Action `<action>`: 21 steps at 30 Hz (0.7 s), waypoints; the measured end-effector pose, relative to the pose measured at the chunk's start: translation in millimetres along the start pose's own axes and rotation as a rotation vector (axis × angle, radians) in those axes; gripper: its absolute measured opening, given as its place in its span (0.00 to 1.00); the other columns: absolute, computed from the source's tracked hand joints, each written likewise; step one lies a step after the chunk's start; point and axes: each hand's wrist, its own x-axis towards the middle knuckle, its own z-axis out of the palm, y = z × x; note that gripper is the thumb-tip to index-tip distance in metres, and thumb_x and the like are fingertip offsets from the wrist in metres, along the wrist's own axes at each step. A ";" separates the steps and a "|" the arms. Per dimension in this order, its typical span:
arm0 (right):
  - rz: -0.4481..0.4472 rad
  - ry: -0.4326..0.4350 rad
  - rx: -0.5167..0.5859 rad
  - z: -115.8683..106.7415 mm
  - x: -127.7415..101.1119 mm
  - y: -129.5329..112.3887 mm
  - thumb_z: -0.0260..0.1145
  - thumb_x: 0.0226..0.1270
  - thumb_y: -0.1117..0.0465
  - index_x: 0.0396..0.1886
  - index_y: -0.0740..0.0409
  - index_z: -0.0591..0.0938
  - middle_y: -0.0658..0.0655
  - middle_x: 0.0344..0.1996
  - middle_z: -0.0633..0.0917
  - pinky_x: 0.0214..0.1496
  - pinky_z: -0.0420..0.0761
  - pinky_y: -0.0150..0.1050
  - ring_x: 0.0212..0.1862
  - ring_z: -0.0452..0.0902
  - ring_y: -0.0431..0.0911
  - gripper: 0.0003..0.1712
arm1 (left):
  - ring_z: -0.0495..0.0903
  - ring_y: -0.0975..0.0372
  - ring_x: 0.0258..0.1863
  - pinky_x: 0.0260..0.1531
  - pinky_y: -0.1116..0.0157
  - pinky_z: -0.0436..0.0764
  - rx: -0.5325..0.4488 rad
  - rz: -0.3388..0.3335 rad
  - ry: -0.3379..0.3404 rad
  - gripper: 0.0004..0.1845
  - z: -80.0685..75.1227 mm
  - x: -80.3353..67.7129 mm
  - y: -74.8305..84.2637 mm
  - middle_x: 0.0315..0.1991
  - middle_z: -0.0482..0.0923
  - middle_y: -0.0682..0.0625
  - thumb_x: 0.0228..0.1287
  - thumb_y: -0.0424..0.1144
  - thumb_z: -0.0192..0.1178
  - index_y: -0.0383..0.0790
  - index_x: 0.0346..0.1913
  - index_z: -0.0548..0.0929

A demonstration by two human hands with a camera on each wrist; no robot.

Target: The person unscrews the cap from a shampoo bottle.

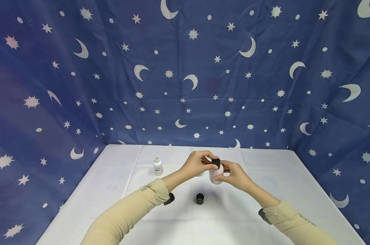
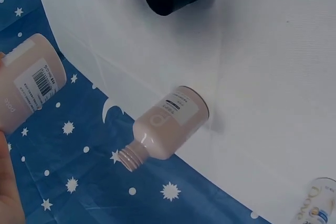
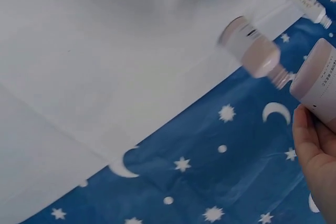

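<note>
Above the white table [image 1: 111,190], held a pink bottle [image 1: 216,175] in the right hand [image 1: 235,175], fingers curled round its body. Pinched its black cap [image 1: 215,162] with the left hand [image 1: 197,164]. Nearby lay a loose black cap [image 1: 200,198], a second uncapped pink bottle [image 2: 165,127] and a small white bottle [image 1: 158,166].

Even, fairly bright light falls from above on the white table [image 1: 111,183], with no hard glare. Shadows are soft and short: a faint grey patch lies just beside the loose black cap [image 1: 200,198], and another beside the standing pink bottle [image 2: 167,125] in the left wrist view. The head view bends the starry backdrop [image 1: 185,68] outward toward its edges (wide lens). The right wrist view is smeared with motion blur; the bottle [image 3: 251,52] there looks streaked.
</note>
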 end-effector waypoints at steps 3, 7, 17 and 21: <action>-0.032 -0.011 0.026 6.4 1.0 -7.4 0.73 0.54 0.60 0.55 0.71 0.74 0.67 0.49 0.81 0.51 0.82 0.40 0.50 0.80 0.57 0.32 | 0.85 0.58 0.34 0.35 0.75 0.83 -0.008 0.013 0.020 0.14 -8.7 -10.2 2.5 0.42 0.85 0.44 0.52 0.35 0.70 0.37 0.43 0.85; -0.064 -0.015 0.065 12.7 1.3 -18.2 0.73 0.54 0.58 0.57 0.68 0.75 0.65 0.51 0.82 0.55 0.81 0.41 0.52 0.80 0.56 0.32 | 0.84 0.59 0.36 0.38 0.73 0.83 -0.002 0.043 0.046 0.14 -17.5 -23.0 9.7 0.41 0.85 0.44 0.52 0.35 0.70 0.37 0.43 0.84; -0.071 0.032 0.270 26.3 3.7 -48.1 0.75 0.50 0.63 0.57 0.69 0.76 0.66 0.52 0.81 0.56 0.79 0.33 0.54 0.79 0.51 0.33 | 0.83 0.57 0.46 0.49 0.66 0.82 -0.039 0.119 0.225 0.15 -32.8 -54.8 26.8 0.48 0.83 0.42 0.54 0.32 0.68 0.35 0.46 0.82; -0.086 0.015 0.308 32.0 2.0 -54.4 0.74 0.51 0.64 0.57 0.70 0.75 0.67 0.54 0.80 0.57 0.78 0.32 0.55 0.79 0.42 0.33 | 0.84 0.63 0.43 0.47 0.66 0.83 -0.098 0.094 0.226 0.16 -38.7 -64.6 32.1 0.45 0.84 0.41 0.53 0.32 0.68 0.35 0.46 0.82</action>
